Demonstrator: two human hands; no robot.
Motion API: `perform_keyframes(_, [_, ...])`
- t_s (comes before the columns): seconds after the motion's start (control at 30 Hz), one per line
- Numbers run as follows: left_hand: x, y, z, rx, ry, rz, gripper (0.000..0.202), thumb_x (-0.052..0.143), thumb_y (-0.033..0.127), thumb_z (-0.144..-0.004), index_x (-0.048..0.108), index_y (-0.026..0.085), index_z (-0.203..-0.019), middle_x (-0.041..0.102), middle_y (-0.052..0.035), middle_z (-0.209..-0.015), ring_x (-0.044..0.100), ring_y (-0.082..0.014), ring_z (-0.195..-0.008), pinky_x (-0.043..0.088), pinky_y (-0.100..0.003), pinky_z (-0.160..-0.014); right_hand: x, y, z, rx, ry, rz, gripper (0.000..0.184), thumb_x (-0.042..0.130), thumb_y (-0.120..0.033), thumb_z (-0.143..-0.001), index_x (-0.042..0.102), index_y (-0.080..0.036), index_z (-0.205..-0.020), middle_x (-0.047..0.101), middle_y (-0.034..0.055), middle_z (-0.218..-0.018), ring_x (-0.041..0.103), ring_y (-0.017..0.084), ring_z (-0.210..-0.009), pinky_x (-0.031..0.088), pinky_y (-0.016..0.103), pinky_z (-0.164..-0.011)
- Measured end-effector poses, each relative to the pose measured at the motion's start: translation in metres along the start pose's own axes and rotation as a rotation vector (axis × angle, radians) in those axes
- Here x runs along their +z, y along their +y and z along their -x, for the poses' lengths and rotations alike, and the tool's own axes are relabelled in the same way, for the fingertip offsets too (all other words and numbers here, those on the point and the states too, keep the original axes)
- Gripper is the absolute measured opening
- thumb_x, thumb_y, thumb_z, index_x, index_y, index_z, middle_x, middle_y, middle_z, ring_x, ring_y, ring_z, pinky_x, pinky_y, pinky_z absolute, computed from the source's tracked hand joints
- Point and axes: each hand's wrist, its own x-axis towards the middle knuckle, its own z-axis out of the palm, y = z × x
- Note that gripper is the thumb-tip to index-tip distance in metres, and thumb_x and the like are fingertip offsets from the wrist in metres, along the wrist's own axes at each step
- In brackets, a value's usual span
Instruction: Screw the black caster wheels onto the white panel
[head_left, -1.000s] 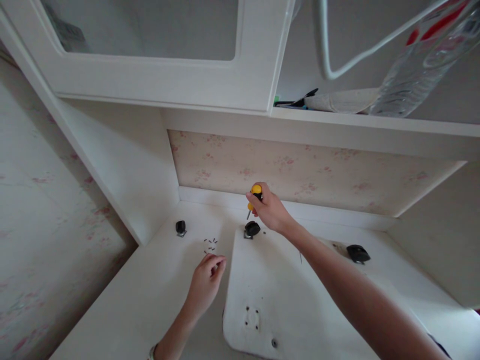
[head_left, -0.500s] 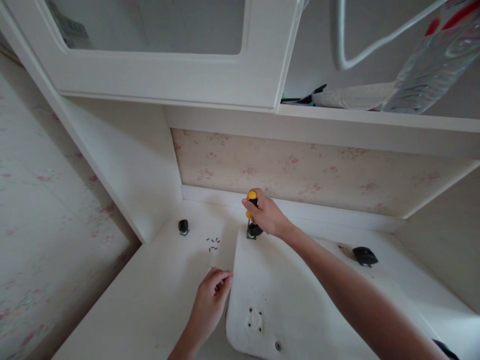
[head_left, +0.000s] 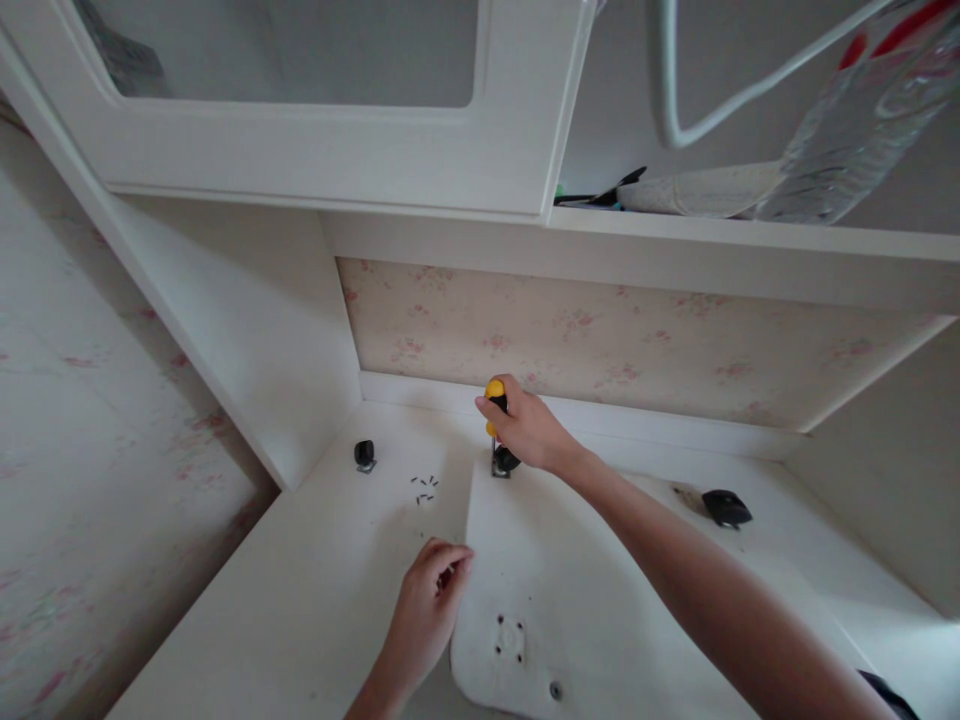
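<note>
A white desk [head_left: 300, 590] fills the corner under the cabinets, its back edge meeting a flowered wall panel. A white board [head_left: 600, 580] with rounded corners lies flat on it, taking up most of the middle and right. To the left of the board, a small scatter of dark screws [head_left: 424, 487] lies on the bare top, and further left, near the side wall, a lone black caster [head_left: 364, 455] stands apart. Another black caster [head_left: 724, 507] sits far right.
</note>
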Motion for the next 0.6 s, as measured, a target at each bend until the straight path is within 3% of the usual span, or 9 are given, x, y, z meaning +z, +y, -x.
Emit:
perform_keyframes(0.37, [0.003, -0.003, 0.001, -0.007, -0.003, 0.009, 0.028, 0.048, 0.040, -0.092, 0.070, 0.023, -0.092, 0.065, -0.0076, -0.093, 0.061, -0.0190, -0.084, 0.049, -0.029, -0.074, 0.002, -0.006, -0.001, -0.015, 0.031, 0.103, 0.030, 0.040, -0.047, -0.095, 0.046, -0.022, -0.108, 0.066, 0.0090, -0.081, 0.059, 0.024, -0.069, 0.034, 0.030, -0.060])
perform_keyframes(0.6, [0.006, -0.004, 0.000, 0.007, 0.010, 0.021, 0.026, 0.050, 0.038, -0.091, 0.070, 0.022, -0.091, 0.064, -0.0071, -0.089, 0.060, -0.0182, -0.080, 0.048, -0.029, -0.072, -0.006, -0.010, 0.001, -0.014, 0.063, 0.090, 0.030, 0.037, -0.048, -0.095, 0.044, -0.022, -0.109, 0.065, 0.0075, -0.082, 0.058, 0.022, -0.069, 0.036, 0.030, -0.062])
